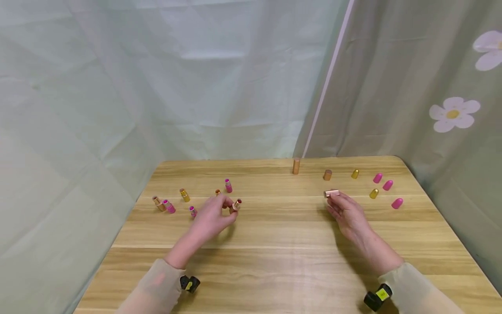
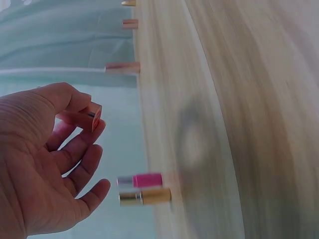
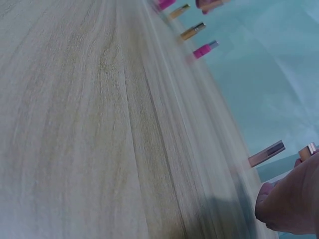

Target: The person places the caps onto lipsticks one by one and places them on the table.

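Above the left half of the wooden table, my left hand (image 1: pixel 211 213) pinches a rose-gold lipstick tube (image 1: pixel 237 203) between thumb and index finger. Its uncapped end points up, and in the left wrist view the other fingers are loosely bent below the tube (image 2: pixel 93 115). My right hand (image 1: pixel 349 213) holds a rose-gold lipstick cap (image 1: pixel 331 193) sideways, its opening toward the left. In the right wrist view that cap (image 3: pixel 307 151) shows only partly, at the right edge. The two hands are well apart.
On the left stand uncapped lipstick tubes: pink (image 1: pixel 228 186), gold (image 1: pixel 184 195) and rose-gold (image 1: pixel 158 203). A tall rose-gold tube (image 1: pixel 296 166) stands at the back edge, near a short copper-coloured cap (image 1: pixel 327 175). Gold caps (image 1: pixel 374 193) and pink caps (image 1: pixel 397 203) stand at right. A curtain (image 1: pixel 235 87) hangs behind.
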The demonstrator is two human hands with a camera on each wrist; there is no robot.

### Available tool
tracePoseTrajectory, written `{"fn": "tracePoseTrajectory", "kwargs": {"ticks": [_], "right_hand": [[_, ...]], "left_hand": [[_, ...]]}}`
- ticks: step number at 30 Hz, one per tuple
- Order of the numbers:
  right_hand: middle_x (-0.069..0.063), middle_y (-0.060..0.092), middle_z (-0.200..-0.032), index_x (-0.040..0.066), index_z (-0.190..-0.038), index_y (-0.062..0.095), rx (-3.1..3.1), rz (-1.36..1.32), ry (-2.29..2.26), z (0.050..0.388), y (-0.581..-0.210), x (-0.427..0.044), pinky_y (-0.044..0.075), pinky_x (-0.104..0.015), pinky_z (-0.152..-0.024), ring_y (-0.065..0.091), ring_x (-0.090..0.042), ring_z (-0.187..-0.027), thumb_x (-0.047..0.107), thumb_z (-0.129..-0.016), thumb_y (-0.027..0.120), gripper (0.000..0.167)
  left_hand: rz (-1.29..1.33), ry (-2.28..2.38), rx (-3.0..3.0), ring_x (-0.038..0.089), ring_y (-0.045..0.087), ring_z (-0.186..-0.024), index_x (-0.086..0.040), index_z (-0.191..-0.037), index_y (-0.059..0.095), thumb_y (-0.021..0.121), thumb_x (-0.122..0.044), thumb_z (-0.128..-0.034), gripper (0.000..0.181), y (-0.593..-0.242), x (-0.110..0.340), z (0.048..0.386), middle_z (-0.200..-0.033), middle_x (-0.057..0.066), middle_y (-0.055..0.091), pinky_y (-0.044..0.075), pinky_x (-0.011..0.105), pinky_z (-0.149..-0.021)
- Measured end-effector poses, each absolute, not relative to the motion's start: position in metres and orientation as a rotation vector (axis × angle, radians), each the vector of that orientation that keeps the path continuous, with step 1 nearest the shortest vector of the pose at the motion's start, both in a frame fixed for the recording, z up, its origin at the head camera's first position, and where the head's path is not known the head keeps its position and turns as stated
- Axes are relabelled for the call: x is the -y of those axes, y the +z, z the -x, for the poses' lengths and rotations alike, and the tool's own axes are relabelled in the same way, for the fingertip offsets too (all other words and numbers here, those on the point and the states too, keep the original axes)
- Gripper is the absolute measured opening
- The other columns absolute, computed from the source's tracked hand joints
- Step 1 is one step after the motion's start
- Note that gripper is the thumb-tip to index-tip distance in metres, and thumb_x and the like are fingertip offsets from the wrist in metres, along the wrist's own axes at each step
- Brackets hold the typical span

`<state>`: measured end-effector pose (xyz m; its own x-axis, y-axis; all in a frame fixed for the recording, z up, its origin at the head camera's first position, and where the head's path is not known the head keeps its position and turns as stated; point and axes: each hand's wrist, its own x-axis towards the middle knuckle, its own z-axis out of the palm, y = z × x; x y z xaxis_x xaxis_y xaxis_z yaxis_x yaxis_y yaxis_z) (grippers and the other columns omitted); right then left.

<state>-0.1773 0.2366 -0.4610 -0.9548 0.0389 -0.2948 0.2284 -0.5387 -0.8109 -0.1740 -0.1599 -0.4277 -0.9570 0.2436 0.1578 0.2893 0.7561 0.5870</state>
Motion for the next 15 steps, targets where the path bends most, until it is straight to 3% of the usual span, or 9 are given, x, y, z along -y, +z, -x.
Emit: {"fn": "tracePoseTrajectory", "kwargs": {"ticks": [8, 15], "right_hand": [[0.006, 0.075, -0.09, 0.02, -0.088, 0.074, -1.463, -0.438, -2.632, 0.178, -0.46, -0.23, 0.047, -0.032, -0.104, 0.066, -0.01, -0.092, 0.008, -0.104, 0.059, 0.024], [0.006, 0.073, -0.09, 0.019, -0.091, 0.072, -1.471, -0.402, -2.642, 0.177, -0.461, -0.223, 0.044, -0.036, -0.108, 0.067, -0.01, -0.094, 0.005, -0.104, 0.057, 0.024]], "left_hand": [[0.525, -0.969, 2.842, 0.02, 0.063, -0.093, -0.014, -0.1, 0.067, 0.081, -0.016, -0.0856, 0.02, -0.429, 0.136, 0.183, -0.095, -0.005, 0.068, 0.051, 0.04, -0.084], [0.597, -0.975, 2.829, 0.026, 0.065, -0.096, -0.019, -0.102, 0.072, 0.08, -0.015, -0.0874, 0.017, -0.428, 0.122, 0.186, -0.094, -0.011, 0.067, 0.045, 0.042, -0.088]]}}
